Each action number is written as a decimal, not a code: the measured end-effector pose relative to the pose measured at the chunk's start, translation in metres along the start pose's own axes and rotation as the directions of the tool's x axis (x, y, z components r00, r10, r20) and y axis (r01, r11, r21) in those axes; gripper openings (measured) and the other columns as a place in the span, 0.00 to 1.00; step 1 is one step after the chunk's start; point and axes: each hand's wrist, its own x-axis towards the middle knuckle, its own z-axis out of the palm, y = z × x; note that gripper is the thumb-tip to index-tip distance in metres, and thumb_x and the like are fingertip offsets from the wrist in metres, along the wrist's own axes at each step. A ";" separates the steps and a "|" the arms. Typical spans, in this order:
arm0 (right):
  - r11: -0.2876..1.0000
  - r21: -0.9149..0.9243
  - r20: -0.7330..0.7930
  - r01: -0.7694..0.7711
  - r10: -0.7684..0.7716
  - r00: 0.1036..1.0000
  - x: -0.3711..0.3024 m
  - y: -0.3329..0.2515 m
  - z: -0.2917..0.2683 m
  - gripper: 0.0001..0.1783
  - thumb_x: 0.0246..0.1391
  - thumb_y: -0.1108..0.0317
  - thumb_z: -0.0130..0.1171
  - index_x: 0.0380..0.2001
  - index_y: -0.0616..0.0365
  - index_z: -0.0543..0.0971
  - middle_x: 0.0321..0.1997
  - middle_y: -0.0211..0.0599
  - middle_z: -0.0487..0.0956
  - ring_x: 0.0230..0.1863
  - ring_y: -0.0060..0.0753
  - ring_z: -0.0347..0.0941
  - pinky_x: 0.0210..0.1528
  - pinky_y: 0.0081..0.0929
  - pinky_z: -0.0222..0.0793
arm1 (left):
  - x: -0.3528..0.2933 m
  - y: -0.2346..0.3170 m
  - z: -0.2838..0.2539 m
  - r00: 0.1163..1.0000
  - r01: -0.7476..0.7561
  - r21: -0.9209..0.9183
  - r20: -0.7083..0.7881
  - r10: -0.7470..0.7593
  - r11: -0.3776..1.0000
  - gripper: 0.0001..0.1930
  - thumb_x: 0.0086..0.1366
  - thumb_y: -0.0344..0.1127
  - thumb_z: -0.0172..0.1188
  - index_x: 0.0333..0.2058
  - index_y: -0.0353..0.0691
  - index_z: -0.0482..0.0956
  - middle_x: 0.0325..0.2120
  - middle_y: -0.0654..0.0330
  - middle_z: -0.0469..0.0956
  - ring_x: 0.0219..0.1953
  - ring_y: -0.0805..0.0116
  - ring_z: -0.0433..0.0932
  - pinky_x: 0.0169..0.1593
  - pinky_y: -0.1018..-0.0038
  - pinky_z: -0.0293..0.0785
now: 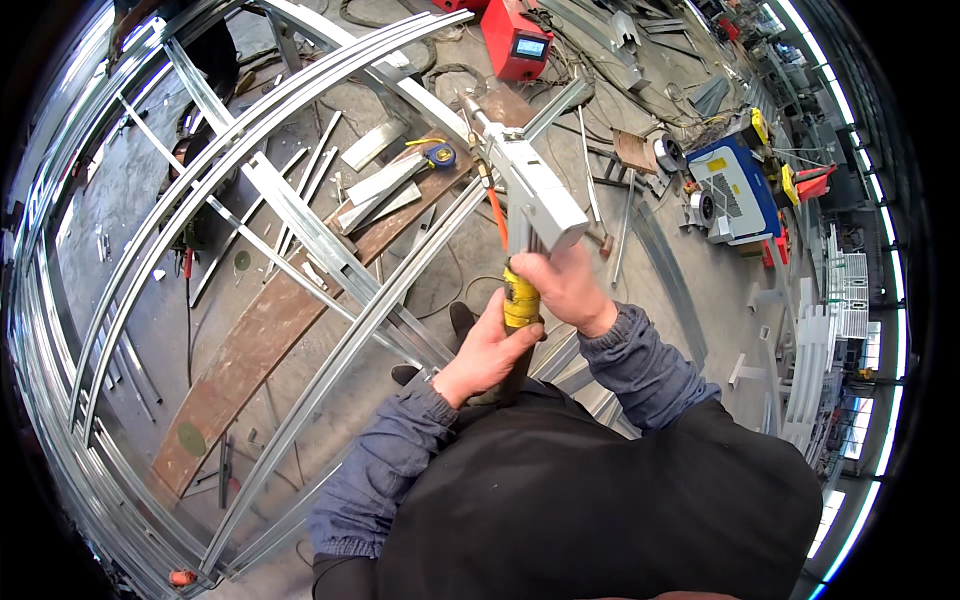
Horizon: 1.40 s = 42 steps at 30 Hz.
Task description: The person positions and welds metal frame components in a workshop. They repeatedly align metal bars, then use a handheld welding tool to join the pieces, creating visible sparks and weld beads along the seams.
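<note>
In front of my body is a handheld welding gun [541, 184] with a boxy white body and a narrow nozzle pointing away from me. Yellow tape wraps its grip, and a thin orange tube runs alongside. My left hand [484, 352] is closed around the lower part of that grip, thumb across it. Higher up, my right hand [568, 288] is closed at the rear of the body, its thumb against the top of the grip; its other fingers are partly hidden. Just past the nozzle lies a galvanized frame [330, 262] of curved and straight metal profiles.
A brown plank [250, 340] lies under the frame, with a blue-and-yellow tape measure [440, 155] and metal offcuts [374, 147]. A red machine [515, 42] stands ahead. To the right are a blue-and-white machine [735, 188], wire spools and cables. Another person stands at the far left.
</note>
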 end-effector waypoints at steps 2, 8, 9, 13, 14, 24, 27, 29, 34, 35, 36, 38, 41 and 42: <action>0.999 -0.042 -0.151 -0.035 0.028 0.988 0.000 0.012 -0.007 0.21 0.67 0.63 0.66 0.56 0.66 0.78 0.46 0.37 0.83 0.44 0.34 0.80 0.47 0.32 0.78 | 0.016 -0.022 0.019 0.997 -0.035 0.213 -0.057 0.048 0.976 0.29 0.77 0.31 0.62 0.69 0.38 0.58 0.55 0.58 0.75 0.55 0.70 0.76 0.61 0.67 0.75; 0.933 0.206 -0.039 -0.294 0.308 0.951 0.005 0.030 -0.047 0.24 0.70 0.57 0.63 0.59 0.65 0.78 0.50 0.37 0.84 0.38 0.25 0.81 0.41 0.27 0.79 | 0.043 -0.018 0.044 0.995 0.055 0.383 0.056 -0.083 0.922 0.37 0.77 0.41 0.63 0.71 0.30 0.52 0.63 0.51 0.70 0.63 0.65 0.72 0.66 0.66 0.70; 0.923 0.207 -0.026 -0.323 0.335 0.942 0.001 0.034 -0.053 0.24 0.70 0.57 0.63 0.59 0.65 0.78 0.49 0.37 0.85 0.38 0.26 0.81 0.41 0.28 0.79 | 0.045 -0.023 0.036 0.982 0.122 0.332 0.094 -0.162 0.935 0.37 0.77 0.42 0.63 0.71 0.30 0.52 0.63 0.50 0.70 0.64 0.65 0.71 0.67 0.66 0.69; 0.862 0.193 0.034 -0.469 0.472 0.881 -0.027 0.071 -0.061 0.23 0.69 0.55 0.65 0.56 0.64 0.81 0.44 0.35 0.85 0.40 0.25 0.80 0.43 0.28 0.79 | 0.048 -0.051 0.017 0.969 0.246 -0.071 0.041 -0.244 0.967 0.38 0.80 0.44 0.58 0.75 0.29 0.50 0.66 0.52 0.67 0.68 0.65 0.68 0.71 0.64 0.67; 0.856 0.190 0.045 -0.481 0.482 0.875 -0.025 0.071 -0.058 0.23 0.69 0.55 0.66 0.55 0.64 0.81 0.43 0.33 0.85 0.40 0.23 0.79 0.43 0.27 0.77 | 0.051 -0.049 0.019 0.966 0.258 -0.106 0.032 -0.256 0.960 0.38 0.80 0.44 0.58 0.75 0.30 0.49 0.67 0.53 0.67 0.68 0.65 0.68 0.71 0.64 0.67; 0.947 -0.098 0.231 -0.307 0.322 0.918 0.008 0.085 -0.066 0.38 0.63 0.58 0.71 0.71 0.60 0.71 0.57 0.44 0.85 0.55 0.31 0.82 0.58 0.29 0.76 | 0.076 -0.046 0.014 0.901 0.434 -0.189 0.100 -0.422 0.881 0.32 0.77 0.38 0.60 0.73 0.35 0.58 0.63 0.55 0.73 0.64 0.66 0.71 0.69 0.66 0.69; 0.933 -0.199 0.239 -0.299 0.342 0.909 -0.018 0.101 -0.058 0.38 0.63 0.58 0.71 0.71 0.59 0.71 0.57 0.47 0.85 0.56 0.41 0.84 0.57 0.32 0.77 | 0.070 -0.058 0.010 0.842 0.539 -0.258 0.135 -0.522 0.802 0.28 0.71 0.30 0.63 0.67 0.37 0.67 0.57 0.59 0.77 0.59 0.69 0.75 0.65 0.69 0.71; 0.923 -0.200 0.246 -0.328 0.371 0.895 -0.030 0.108 -0.051 0.37 0.63 0.58 0.69 0.71 0.61 0.70 0.60 0.51 0.83 0.60 0.46 0.82 0.59 0.34 0.77 | 0.062 -0.072 0.007 0.817 0.572 -0.283 0.116 -0.565 0.770 0.26 0.70 0.28 0.62 0.65 0.37 0.71 0.55 0.61 0.79 0.56 0.70 0.77 0.63 0.70 0.73; 0.903 -0.203 0.236 -0.378 0.420 0.877 -0.031 0.112 -0.046 0.38 0.64 0.61 0.69 0.71 0.65 0.69 0.62 0.50 0.82 0.62 0.39 0.81 0.63 0.33 0.74 | 0.062 -0.075 0.005 0.825 0.557 -0.267 0.064 -0.562 0.787 0.22 0.67 0.27 0.62 0.60 0.36 0.74 0.49 0.62 0.80 0.51 0.72 0.78 0.58 0.73 0.74; 0.898 -0.197 0.232 -0.394 0.433 0.871 -0.029 0.111 -0.046 0.38 0.63 0.61 0.69 0.71 0.64 0.69 0.62 0.49 0.82 0.62 0.39 0.81 0.63 0.33 0.74 | 0.062 -0.076 0.005 0.826 0.556 -0.254 0.059 -0.561 0.792 0.22 0.67 0.27 0.62 0.60 0.36 0.74 0.49 0.62 0.80 0.50 0.73 0.78 0.58 0.74 0.74; 0.909 -0.190 0.231 -0.370 0.408 0.883 -0.027 0.113 -0.046 0.38 0.63 0.60 0.69 0.71 0.63 0.70 0.61 0.50 0.82 0.61 0.43 0.82 0.62 0.34 0.76 | 0.063 -0.076 0.004 0.827 0.555 -0.240 0.055 -0.560 0.796 0.22 0.67 0.27 0.62 0.60 0.36 0.74 0.49 0.63 0.80 0.50 0.73 0.78 0.57 0.74 0.74; 0.931 -0.175 0.230 -0.321 0.356 0.906 -0.026 0.117 -0.045 0.37 0.63 0.58 0.69 0.71 0.60 0.71 0.61 0.53 0.83 0.59 0.50 0.83 0.59 0.36 0.78 | 0.063 -0.075 0.003 0.828 0.552 -0.231 0.041 -0.559 0.801 0.23 0.67 0.27 0.62 0.60 0.36 0.74 0.48 0.63 0.79 0.49 0.73 0.77 0.56 0.74 0.74; 0.926 -0.192 0.217 -0.326 0.364 0.906 -0.026 0.120 -0.042 0.37 0.63 0.58 0.70 0.71 0.61 0.71 0.61 0.53 0.83 0.60 0.49 0.83 0.59 0.35 0.78 | 0.064 -0.075 0.002 0.832 0.545 -0.237 0.033 -0.554 0.804 0.23 0.66 0.27 0.63 0.60 0.35 0.73 0.49 0.63 0.79 0.49 0.73 0.77 0.56 0.74 0.73; 0.923 -0.182 0.220 -0.338 0.373 0.901 -0.025 0.120 -0.042 0.37 0.63 0.58 0.70 0.71 0.61 0.71 0.61 0.53 0.82 0.60 0.49 0.83 0.59 0.35 0.78 | 0.064 -0.076 0.001 0.834 0.541 -0.243 0.031 -0.551 0.805 0.24 0.66 0.27 0.63 0.61 0.35 0.73 0.49 0.63 0.79 0.50 0.73 0.77 0.56 0.74 0.73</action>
